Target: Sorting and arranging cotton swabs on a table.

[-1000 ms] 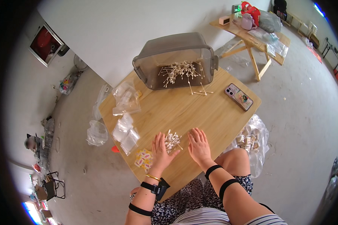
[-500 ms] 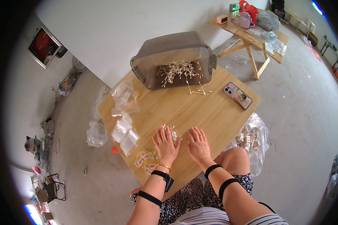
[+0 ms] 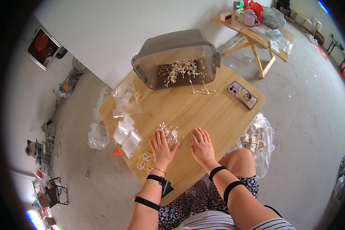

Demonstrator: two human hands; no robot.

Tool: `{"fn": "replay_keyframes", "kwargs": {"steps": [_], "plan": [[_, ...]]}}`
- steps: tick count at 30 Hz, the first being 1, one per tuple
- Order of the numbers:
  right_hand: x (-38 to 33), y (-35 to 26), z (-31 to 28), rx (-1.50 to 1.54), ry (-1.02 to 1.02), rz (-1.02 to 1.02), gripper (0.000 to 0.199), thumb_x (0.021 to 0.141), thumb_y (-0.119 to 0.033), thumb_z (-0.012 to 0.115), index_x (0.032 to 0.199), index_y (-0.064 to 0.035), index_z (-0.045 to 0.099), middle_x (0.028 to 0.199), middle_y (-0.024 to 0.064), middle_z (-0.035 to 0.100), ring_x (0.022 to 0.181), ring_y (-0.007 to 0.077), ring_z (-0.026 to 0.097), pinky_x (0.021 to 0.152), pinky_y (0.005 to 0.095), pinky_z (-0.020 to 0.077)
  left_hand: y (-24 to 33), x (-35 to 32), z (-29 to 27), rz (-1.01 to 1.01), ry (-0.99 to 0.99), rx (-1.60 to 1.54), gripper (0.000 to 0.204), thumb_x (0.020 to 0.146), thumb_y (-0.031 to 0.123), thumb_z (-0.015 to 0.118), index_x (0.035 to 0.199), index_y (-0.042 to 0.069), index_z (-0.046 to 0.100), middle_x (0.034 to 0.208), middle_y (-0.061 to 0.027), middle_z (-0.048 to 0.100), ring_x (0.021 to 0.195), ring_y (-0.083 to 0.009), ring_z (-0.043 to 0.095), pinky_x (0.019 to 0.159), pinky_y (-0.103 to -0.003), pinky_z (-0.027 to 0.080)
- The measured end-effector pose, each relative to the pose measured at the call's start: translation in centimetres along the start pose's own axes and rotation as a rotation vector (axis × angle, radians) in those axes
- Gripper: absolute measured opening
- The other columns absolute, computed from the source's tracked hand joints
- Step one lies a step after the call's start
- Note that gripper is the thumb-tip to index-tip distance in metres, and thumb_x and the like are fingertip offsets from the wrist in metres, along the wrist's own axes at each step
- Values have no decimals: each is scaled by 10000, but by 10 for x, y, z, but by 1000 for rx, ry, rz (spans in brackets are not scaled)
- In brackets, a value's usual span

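Observation:
My left hand (image 3: 162, 151) lies palm down with its fingers stretched out, its thumb side against a small heap of white-tipped cotton swabs (image 3: 171, 134) on the wooden table (image 3: 172, 107). Part of the heap may be hidden under the hand. My right hand (image 3: 202, 147) rests flat on the tabletop to the right of the swabs, fingers extended and holding nothing. Beside my left wrist is a pile of small yellow-and-white printed slips (image 3: 143, 161), partly covered by the hand.
A tipped grey translucent bin (image 3: 172, 38) at the far side holds many swabs (image 3: 182, 69); a few loose ones (image 3: 204, 91) lie before it. Clear plastic bags (image 3: 126, 136) line the left edge. A phone (image 3: 242, 95) lies right. A bag of small bundles (image 3: 255, 140) sits beside my knee.
My left hand has shifted left, uncovering more of the swab heap and covering part of the slips. My right hand has stayed nearly in place.

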State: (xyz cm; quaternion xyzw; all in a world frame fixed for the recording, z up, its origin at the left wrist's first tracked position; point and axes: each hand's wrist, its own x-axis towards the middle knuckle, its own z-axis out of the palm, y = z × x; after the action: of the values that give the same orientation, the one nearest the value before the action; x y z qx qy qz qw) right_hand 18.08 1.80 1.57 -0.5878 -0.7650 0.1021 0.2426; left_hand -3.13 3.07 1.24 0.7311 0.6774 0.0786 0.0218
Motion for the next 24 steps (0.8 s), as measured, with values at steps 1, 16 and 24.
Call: {"fn": "replay_keyframes", "kwargs": {"steps": [1,16,24], "plan": [[0,2,0,5,-4,7,539,892,-208,626,1400,-43,551,1509,133,470,1465,285,363,1259,442,241,1,4,-2,3,1,-2,1044,925,654,565,1618,-2,141,1646,-243,247,1520,-431,227,1210,-642,143],[0,0,1,-41,-29,-5,531,916,-230,597,1410,-42,546,1519,132,459,1473,285,349,1264,446,228,-14,16,4,-22,11,-368,1103,804,316,787,1604,-24,108,1623,-266,268,1533,-412,208,1247,-570,126],[-1,4,0,-48,-27,8,536,913,-229,612,1413,-49,545,1517,124,461,1472,281,351,1263,445,228,-28,-9,-27,89,-60,-478,1028,834,213,777,1621,51,137,1650,-214,235,1549,-395,179,1249,-571,119]]}}
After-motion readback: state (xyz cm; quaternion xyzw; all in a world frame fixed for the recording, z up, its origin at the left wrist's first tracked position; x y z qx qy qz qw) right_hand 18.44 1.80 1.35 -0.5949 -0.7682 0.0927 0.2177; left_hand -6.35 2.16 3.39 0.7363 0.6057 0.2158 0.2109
